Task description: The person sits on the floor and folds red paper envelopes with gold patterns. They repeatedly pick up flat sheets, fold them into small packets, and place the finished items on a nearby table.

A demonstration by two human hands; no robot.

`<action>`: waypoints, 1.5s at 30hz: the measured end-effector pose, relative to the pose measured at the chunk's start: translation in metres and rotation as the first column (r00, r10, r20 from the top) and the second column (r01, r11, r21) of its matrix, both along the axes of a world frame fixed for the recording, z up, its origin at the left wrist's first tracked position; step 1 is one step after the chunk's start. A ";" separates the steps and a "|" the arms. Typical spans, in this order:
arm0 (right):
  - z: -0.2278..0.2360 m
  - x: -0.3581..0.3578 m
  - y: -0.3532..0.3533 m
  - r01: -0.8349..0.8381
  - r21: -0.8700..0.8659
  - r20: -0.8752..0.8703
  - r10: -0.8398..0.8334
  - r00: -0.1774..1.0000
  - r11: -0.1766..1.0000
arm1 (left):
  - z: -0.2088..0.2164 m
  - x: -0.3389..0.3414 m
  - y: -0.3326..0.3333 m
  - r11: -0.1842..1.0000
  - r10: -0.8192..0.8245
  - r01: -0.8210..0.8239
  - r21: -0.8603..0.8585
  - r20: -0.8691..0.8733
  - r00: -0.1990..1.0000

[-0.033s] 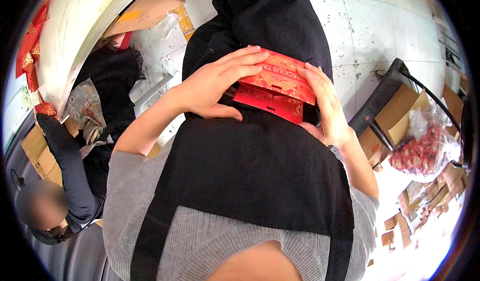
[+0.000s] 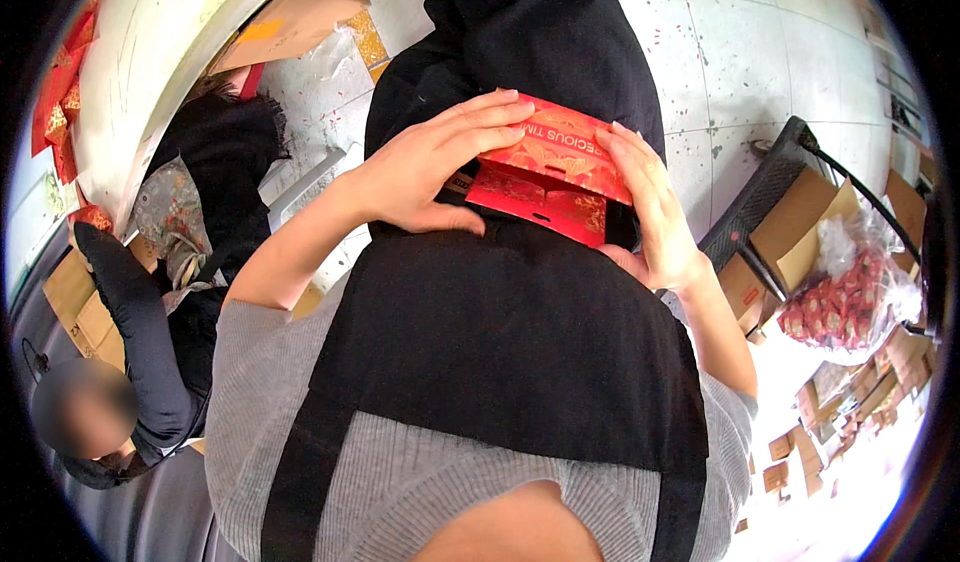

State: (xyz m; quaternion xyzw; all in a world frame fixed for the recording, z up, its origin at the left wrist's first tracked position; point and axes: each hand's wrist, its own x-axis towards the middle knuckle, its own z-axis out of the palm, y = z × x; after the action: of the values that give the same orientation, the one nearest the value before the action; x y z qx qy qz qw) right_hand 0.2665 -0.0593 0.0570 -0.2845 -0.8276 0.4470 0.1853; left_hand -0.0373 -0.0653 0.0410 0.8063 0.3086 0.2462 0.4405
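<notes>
A red cardboard box [image 2: 570, 150] with gold patterning rests on my lap, over black trousers and a black apron [image 2: 520, 352]. Its near side gapes, and a red flap [image 2: 545, 219] with a small dark slot sticks out toward me. My left hand [image 2: 430, 167] lies along the box's left end, fingertips on its top and thumb apart near the apron. At the right end, my right hand [image 2: 650, 207] wraps the side, its fingers on the upper face and its thumb by the flap's corner. Between them the two hands hold the box. Its inside is mostly hidden.
On the left another person [image 2: 140, 342] in dark sleeves sits by a pale table [image 2: 150, 62] carrying red items [image 2: 65, 102]. To the right, a black mesh chair [image 2: 750, 192] stands near open cartons [image 2: 795, 222] and a clear bag [image 2: 850, 297] of red pieces. Scraps dot the tiled floor [image 2: 750, 62].
The red box has shifted very slightly between my hands, showing a little more of the flap's slot. My hands have hardly moved.
</notes>
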 end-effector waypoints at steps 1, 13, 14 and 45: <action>-0.001 0.000 0.001 -0.005 0.008 -0.019 0.005 1.000 1.000 | -0.003 -0.002 0.000 1.000 -0.007 0.007 -0.001 -0.012 1.000; -0.022 -0.021 0.005 0.444 -0.197 -0.099 -0.468 0.878 0.874 | -0.008 0.018 0.007 0.939 0.265 -0.223 -0.261 0.142 0.954; -0.022 -0.027 0.006 0.488 -0.336 -0.112 -0.548 0.829 0.806 | -0.011 0.024 0.007 0.913 0.359 -0.326 -0.244 0.102 0.928; 0.060 -0.099 0.095 0.607 -0.312 -0.209 -0.676 0.706 0.731 | 0.049 0.021 0.070 0.560 0.804 -0.803 -0.205 0.368 0.467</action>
State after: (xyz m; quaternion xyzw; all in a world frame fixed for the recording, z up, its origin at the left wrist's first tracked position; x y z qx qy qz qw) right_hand 0.1678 0.0361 0.1165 -0.5012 -0.5810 0.4810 0.4242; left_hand -0.0158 0.0052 0.0904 0.4918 0.5480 0.5908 0.3297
